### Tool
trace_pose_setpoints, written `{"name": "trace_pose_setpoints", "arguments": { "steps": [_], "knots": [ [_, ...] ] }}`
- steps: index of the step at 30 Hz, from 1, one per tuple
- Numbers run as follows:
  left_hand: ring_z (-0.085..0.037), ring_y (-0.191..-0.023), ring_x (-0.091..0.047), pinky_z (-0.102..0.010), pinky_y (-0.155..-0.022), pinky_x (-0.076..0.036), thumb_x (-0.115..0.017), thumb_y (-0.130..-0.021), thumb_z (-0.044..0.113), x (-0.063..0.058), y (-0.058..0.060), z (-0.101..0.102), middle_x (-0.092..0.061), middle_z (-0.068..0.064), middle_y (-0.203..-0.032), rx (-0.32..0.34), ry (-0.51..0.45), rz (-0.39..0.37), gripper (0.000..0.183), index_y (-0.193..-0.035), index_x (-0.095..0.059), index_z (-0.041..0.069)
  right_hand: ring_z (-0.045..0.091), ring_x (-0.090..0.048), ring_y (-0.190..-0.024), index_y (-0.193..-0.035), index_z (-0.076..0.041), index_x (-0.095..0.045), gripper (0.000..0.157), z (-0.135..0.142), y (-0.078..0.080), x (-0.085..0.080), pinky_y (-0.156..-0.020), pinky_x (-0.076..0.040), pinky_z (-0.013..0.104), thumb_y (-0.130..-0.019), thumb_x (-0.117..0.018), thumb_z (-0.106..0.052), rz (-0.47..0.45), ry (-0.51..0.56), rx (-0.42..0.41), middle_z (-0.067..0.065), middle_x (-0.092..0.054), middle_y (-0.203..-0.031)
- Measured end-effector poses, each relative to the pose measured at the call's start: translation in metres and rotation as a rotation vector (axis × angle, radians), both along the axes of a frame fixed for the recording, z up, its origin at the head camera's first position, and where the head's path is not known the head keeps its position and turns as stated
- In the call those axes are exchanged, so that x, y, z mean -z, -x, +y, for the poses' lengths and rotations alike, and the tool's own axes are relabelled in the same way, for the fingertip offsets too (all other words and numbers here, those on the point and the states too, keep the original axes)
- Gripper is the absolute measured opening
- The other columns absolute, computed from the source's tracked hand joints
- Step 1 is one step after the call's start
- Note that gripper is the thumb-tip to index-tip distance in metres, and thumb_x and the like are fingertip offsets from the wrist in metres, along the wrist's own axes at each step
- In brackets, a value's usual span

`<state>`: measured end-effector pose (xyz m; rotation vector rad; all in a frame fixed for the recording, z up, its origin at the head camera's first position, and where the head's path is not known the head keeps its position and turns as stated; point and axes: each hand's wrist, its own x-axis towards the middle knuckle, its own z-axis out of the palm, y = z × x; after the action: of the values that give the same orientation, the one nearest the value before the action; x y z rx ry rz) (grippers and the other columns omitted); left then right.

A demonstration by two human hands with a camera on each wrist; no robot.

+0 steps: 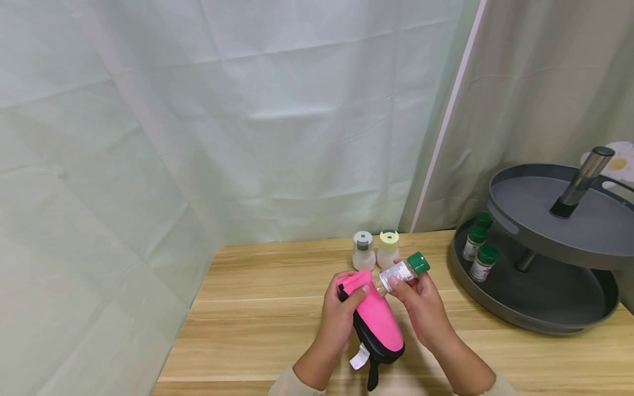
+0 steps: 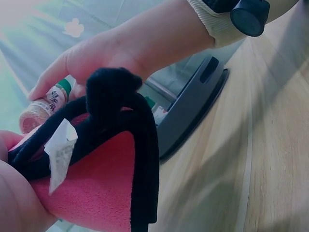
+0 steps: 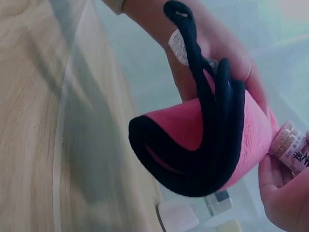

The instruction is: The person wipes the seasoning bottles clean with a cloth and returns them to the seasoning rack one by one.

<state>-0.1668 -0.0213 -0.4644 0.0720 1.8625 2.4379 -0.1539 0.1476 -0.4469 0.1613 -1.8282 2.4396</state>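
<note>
My left hand (image 1: 338, 311) grips a folded pink cloth (image 1: 380, 323) with black edging, a white label and a black loop at its lower end. My right hand (image 1: 425, 308) holds a small clear spice jar (image 1: 396, 276), tilted, with its green cap toward the upper right. The jar's lower end is beside the cloth's upper end; whether they touch I cannot tell. Pale grains show through the jar (image 3: 289, 140) in the right wrist view. In the left wrist view the folded cloth (image 2: 96, 179) hides part of the right arm and the turntable behind.
Two white shakers, one grey-topped (image 1: 364, 252) and one yellow-topped (image 1: 388, 250), stand behind the hands. On the right is a grey two-tier turntable (image 1: 535, 324), its lower tier bearing several green-capped jars (image 1: 481, 264). Pale curtains (image 1: 297, 137) hang behind the wooden table (image 1: 247, 319).
</note>
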Motion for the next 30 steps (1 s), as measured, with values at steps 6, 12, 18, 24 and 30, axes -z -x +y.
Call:
{"name": "trace_pose_setpoints", "arguments": {
  "steps": [6, 12, 18, 24, 30],
  "knots": [
    [-0.015, -0.103, -0.065, -0.029, -0.091, -0.055, -0.073, -0.09, 0.013, 0.002, 0.002, -0.003, -0.066, -0.007, -0.119, -0.011, -0.011, -0.008, 0.041, -0.126, -0.056, 0.004, 0.008, -0.064, -0.112, -0.14, -0.004, -0.038, 0.042, 0.008, 0.0, 0.003, -0.091, -0.055, 0.023, -0.101, -0.054, -0.006, -0.011, -0.063, -0.005, -0.006, -0.067, -0.116],
    [-0.015, -0.103, -0.064, -0.028, -0.092, -0.054, -0.074, -0.089, 0.014, 0.007, 0.004, -0.009, -0.066, -0.005, -0.117, -0.029, -0.01, -0.031, 0.041, -0.125, -0.057, 0.005, 0.008, -0.066, -0.109, -0.14, -0.003, -0.037, 0.037, 0.021, 0.002, 0.005, -0.089, -0.055, 0.022, -0.105, -0.048, -0.011, -0.01, -0.075, 0.045, -0.006, -0.068, -0.113],
    [-0.013, -0.1, -0.064, -0.028, -0.09, -0.054, -0.075, -0.088, 0.015, 0.017, 0.007, -0.014, -0.067, -0.003, -0.112, -0.046, 0.002, -0.053, 0.041, -0.123, -0.057, 0.003, 0.007, -0.063, -0.109, -0.137, -0.015, -0.044, 0.03, 0.033, 0.003, 0.008, -0.087, -0.055, 0.021, -0.107, -0.047, -0.017, 0.008, -0.154, 0.107, -0.007, -0.065, -0.114],
    [-0.013, -0.097, -0.064, -0.028, -0.088, -0.054, -0.075, -0.088, 0.017, 0.032, 0.012, -0.023, -0.066, -0.002, -0.108, -0.071, 0.023, -0.071, 0.041, -0.122, -0.056, 0.004, 0.005, -0.056, -0.107, -0.139, -0.016, -0.047, 0.034, 0.05, 0.002, 0.01, -0.088, -0.051, 0.015, -0.105, -0.052, -0.016, 0.029, -0.268, 0.193, -0.003, -0.052, -0.12],
    [-0.012, -0.095, -0.064, -0.028, -0.088, -0.054, -0.074, -0.089, 0.019, 0.05, 0.019, -0.035, -0.066, 0.0, -0.104, -0.102, 0.023, -0.118, 0.038, -0.12, -0.057, 0.005, -0.005, -0.058, -0.103, -0.146, -0.014, -0.045, 0.046, 0.072, -0.001, 0.012, -0.086, -0.047, 0.01, -0.102, -0.056, -0.007, 0.043, -0.376, 0.256, -0.005, -0.053, -0.12]
  ]
}}
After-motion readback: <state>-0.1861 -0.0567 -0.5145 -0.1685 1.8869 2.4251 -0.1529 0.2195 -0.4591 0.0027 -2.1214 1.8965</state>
